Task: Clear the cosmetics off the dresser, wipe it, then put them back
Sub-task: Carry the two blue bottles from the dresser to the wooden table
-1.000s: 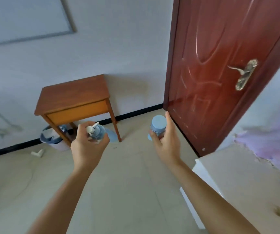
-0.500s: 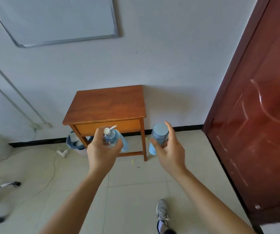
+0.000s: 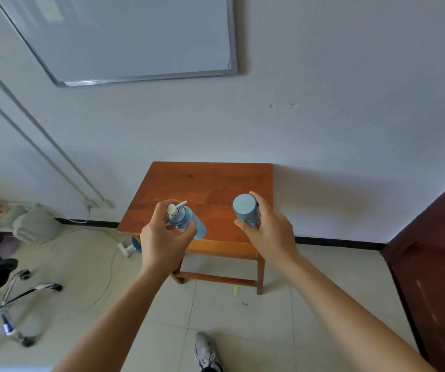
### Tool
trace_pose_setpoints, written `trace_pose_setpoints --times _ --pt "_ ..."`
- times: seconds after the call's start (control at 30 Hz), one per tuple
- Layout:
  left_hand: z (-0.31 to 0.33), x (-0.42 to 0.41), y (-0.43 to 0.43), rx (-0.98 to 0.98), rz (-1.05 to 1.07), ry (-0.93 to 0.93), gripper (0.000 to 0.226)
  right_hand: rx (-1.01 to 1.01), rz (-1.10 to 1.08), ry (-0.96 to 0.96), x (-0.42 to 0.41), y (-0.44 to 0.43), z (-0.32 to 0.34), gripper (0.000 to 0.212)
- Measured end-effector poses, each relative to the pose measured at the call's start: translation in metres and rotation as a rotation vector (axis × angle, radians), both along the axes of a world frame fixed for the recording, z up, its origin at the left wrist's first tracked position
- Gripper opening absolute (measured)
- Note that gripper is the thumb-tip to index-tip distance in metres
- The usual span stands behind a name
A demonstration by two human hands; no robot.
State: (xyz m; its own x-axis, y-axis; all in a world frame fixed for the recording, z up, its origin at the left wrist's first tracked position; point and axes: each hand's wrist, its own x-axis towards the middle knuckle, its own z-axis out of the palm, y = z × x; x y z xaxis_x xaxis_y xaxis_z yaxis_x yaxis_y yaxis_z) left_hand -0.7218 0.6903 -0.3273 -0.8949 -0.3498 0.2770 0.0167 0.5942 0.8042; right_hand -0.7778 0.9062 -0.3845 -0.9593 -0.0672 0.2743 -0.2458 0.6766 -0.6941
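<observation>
- A grey sneaker stands on the tiled floor at the bottom edge.
- The left hand has its fingers wrapped around a blue pump bottle, held above the table's front left part.
- The right hand grips a blue-capped bottle the same way, over the front right.
- The wooden table stands against the white wall, below a whiteboard.

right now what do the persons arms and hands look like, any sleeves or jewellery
Both forearms are bare up to the frame's bottom edge, with no sleeve showing. The left hand and right hand wear no gloves, and no watch, bracelet or ring is visible. Nails look short and unpainted. One grey-and-white sneaker shows below.
</observation>
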Motion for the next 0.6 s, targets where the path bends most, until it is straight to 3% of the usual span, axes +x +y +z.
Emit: trace_pose_setpoints --times 0.17,0.47,0.6 --pt "-0.028 -0.091 -0.040 -0.031 -0.008 -0.057 0.045 0.109 0.024 0.004 -0.080 -0.035 -0.025 0.070" --pt "-0.083 -0.300 -0.121 -0.014 -0.200 -0.240 0.043 -0.110 -0.070 -0.241 -0.251 -0.111 -0.068 0.069" --pt "-0.101 -0.392 -0.151 -0.023 -0.252 -0.301 0.035 -0.177 -0.185 -0.262 -0.322 -0.147 -0.079 0.067"
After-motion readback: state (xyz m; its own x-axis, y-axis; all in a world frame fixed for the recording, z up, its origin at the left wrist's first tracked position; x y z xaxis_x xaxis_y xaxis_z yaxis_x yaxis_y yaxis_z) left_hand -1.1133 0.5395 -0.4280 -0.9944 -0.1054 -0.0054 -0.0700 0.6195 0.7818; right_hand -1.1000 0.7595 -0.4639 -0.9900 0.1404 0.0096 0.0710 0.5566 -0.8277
